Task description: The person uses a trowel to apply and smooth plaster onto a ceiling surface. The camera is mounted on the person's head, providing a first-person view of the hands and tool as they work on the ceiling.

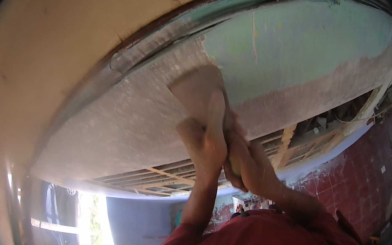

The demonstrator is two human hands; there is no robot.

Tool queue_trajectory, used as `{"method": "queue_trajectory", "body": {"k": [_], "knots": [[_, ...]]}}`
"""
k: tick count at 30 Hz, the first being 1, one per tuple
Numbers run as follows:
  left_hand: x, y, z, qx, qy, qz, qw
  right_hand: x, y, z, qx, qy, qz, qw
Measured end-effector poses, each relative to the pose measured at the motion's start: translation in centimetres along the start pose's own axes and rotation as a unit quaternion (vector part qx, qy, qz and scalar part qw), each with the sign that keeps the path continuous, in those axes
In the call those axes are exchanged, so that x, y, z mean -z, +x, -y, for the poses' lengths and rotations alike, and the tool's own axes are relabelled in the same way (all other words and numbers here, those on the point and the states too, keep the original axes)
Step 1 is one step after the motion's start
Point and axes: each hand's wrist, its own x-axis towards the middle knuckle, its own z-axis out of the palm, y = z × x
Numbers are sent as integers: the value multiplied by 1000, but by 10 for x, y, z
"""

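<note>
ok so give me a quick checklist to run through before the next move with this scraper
1. Both hands on the scraper: ok, left hand and right hand both hold it.
2. Blade near the green paint: ok, one corner is by the paint's ragged border.
3. Blade edge flat on the panel: cannot tell, it is blurred.
4. Blade clear of the wooden strips: ok, they are apart.
5. Hands gloved: not ok, both are bare.

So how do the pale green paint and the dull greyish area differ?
The pale green paint bears a long thin streak; the dull greyish area looks scuffed. The paint lies right of the wide scraper blade; the greyish area spreads left and below. Both cover one broad surface.
</note>
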Motion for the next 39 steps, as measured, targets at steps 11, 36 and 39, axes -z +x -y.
{"method": "queue_trajectory", "body": {"k": [11, 36, 39], "knots": [[-6, 8, -22, 13, -33, -1, 999, -10, -3, 19, 57, -10, -33, 998], [-18, 23, -53, 19, -33, -23, 999, -1, 7, 55, 6, 46, 20, 999], [-17, 12, -37, 3, -36, -34, 999, 0, -3, 40, -45, 30, -13, 998]]}}
